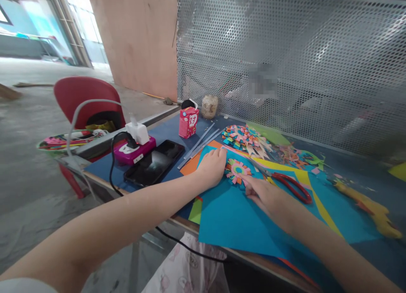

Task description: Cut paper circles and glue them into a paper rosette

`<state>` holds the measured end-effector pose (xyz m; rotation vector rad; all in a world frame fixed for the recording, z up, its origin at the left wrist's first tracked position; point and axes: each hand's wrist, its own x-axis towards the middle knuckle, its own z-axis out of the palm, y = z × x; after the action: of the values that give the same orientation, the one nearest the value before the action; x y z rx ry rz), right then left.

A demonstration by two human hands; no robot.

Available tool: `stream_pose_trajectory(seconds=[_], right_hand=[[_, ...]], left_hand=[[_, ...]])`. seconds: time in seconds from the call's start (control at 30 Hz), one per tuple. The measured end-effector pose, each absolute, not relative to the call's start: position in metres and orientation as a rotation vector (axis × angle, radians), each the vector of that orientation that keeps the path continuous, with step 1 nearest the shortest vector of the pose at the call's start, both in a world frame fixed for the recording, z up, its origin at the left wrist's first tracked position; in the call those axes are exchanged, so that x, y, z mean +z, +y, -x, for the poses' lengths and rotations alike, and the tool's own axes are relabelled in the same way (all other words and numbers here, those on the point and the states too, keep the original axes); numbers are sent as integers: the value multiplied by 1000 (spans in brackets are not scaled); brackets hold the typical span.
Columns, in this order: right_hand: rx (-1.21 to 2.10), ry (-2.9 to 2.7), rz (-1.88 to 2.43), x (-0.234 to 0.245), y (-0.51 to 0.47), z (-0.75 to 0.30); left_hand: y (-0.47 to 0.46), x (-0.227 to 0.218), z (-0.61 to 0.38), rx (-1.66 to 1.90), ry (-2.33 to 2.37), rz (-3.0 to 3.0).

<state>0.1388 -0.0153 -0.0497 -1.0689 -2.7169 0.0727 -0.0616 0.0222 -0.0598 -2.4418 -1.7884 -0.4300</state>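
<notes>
A small paper flower (237,169) with pink and orange petals is lying on a large blue sheet of paper (234,225), between the two hands of the person. The right hand (263,193) is touching its lower edge with the index finger; the other fingers are bending inward, and one cannot tell if they are gripping a petal. The left hand (213,165) is resting just beside the flower, on its left, with the fingers curling down; whether they are holding something, it cannot be seen. To the right of the flower, scissors (290,185) with red handles are lying on the papers. Behind it, a pile of many-coloured paper flowers (244,136) is sitting near, and paper scraps (293,157) are lying to the right of this pile. On the far right a yellow object (369,206) is lying. To the left of the pile, pale sticks (200,144) are lying, and a pink drink carton (187,124) is standing upright, with a jar (209,107) near it. A black phone (155,162) is lying next to a purple power strip (146,146), which is carrying a white adapter (138,133). The blue counter (166,133) is supporting all these things, and behind it a perforated metal panel (292,43) is standing
</notes>
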Motion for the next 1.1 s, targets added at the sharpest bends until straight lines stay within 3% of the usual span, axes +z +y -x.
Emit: stream_pose_trajectory(seconds=[0.27,0.4,0.7,0.97,1.1], right_hand=[[-369,-2860,933,-43,-9,-123],[-419,-2795,998,-53,-6,-116],[-199,-2827,1059,-52,-13,-129],[412,-2722,1183,-22,-26,-152],[321,-2830,1155,-26,-35,-156]], left_hand=[[24,-64,62,-432,-1774,2450],[23,-62,62,-456,-1781,2457],[23,-65,61,-654,-1817,2491],[19,-50,72,-1093,-1726,2593],[12,-35,81,-1331,-1711,2572]])
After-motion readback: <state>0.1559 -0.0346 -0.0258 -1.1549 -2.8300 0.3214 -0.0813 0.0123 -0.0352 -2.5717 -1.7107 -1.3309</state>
